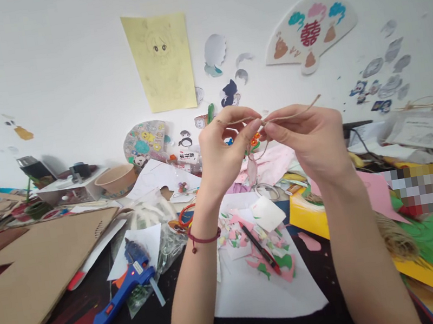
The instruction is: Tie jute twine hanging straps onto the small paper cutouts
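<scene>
Twine [263, 122], thin and tan, is held up above the far end of the white sheet [272, 304] — strands meet in a small bunch at its middle, one free end sticks out rightward, and a curved length hangs below. Left hand [224, 141] and right hand [313, 138] each have a pinching grip on it, thumb against finger.
</scene>
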Demonstrator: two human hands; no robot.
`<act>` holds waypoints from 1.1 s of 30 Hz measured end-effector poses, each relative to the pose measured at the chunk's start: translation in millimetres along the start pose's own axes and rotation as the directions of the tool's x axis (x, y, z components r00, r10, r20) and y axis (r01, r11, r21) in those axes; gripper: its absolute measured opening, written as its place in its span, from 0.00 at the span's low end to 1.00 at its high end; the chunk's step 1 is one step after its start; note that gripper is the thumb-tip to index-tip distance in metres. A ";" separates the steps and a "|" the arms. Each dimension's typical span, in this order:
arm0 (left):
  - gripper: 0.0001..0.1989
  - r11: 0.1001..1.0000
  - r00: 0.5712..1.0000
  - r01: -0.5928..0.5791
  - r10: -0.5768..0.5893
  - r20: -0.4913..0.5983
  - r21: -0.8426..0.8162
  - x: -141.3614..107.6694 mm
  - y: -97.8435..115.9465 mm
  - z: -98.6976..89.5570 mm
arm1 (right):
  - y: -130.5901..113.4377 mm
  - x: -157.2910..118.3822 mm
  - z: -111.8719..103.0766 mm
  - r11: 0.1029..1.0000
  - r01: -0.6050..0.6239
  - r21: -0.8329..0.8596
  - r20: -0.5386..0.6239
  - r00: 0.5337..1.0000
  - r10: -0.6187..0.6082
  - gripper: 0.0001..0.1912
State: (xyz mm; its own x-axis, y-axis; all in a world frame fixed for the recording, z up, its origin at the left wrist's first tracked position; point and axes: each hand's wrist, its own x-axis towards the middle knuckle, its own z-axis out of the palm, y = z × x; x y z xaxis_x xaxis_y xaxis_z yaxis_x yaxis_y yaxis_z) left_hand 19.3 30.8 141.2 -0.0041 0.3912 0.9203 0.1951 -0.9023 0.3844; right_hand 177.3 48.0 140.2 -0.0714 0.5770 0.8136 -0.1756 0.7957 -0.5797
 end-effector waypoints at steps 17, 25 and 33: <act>0.04 0.983 0.993 -0.106 0.113 -0.040 0.152 -0.3 4.1 2.5 | -7.0 -2.9 6.3 0.997 0.075 -0.003 -0.068 0.995 -0.075 0.03; 0.03 0.964 0.983 -0.173 0.180 -0.019 0.201 -0.1 3.5 0.6 | -7.1 -0.7 3.6 0.996 0.044 -0.077 -0.092 0.994 -0.051 0.07; 0.09 0.971 0.969 -0.234 0.229 0.093 0.049 0.4 6.5 -4.6 | -5.5 1.0 -0.4 0.998 0.044 0.041 -0.043 0.998 -0.042 0.07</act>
State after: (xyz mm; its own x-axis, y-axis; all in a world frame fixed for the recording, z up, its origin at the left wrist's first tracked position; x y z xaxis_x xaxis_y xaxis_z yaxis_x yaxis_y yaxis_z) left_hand 16.1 24.3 144.4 0.1321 0.1890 0.9730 0.2383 -0.9589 0.1539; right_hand 178.5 44.3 144.2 -0.0214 0.5506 0.8345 -0.2183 0.8120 -0.5413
